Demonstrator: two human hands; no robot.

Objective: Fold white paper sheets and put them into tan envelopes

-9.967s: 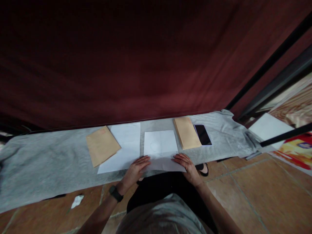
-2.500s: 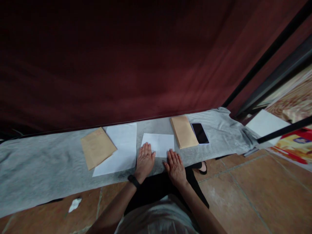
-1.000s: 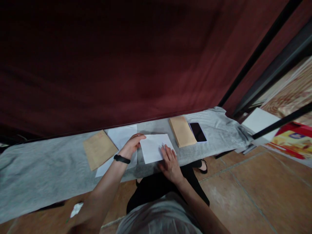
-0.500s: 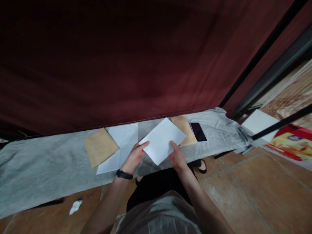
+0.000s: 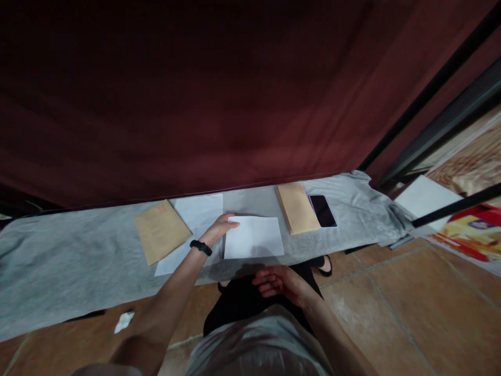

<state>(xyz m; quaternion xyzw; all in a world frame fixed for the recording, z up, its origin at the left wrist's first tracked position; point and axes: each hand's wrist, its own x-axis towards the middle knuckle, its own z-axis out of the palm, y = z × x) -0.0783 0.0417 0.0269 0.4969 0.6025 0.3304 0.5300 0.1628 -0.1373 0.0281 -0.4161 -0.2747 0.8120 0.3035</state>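
A folded sheet of white paper (image 5: 254, 238) is on or just above the grey cloth in front of me. My left hand (image 5: 224, 225) grips its upper left corner, thumb on top and the other fingers hidden. Nearer my body, my right hand (image 5: 278, 282) hovers over my lap, holding nothing, its fingers loosely curled and apart. Left of the held paper lies another white sheet (image 5: 203, 214), partly covered by a brown envelope (image 5: 161, 232). On the right are brown envelopes (image 5: 298, 209), seemingly stacked.
A phone (image 5: 323, 211) lies right of the envelopes on the narrow cloth-covered bench (image 5: 78, 256). Dark red fabric (image 5: 235, 130) rises behind it. A red and yellow box (image 5: 473, 230) stands far right beside black bars. Crumpled white tissue (image 5: 124, 321) lies on the tiled floor.
The white paper has turned from a diamond angle to lie nearly square with the bench, lower down. My right hand has let go of it and drawn back toward my lap.
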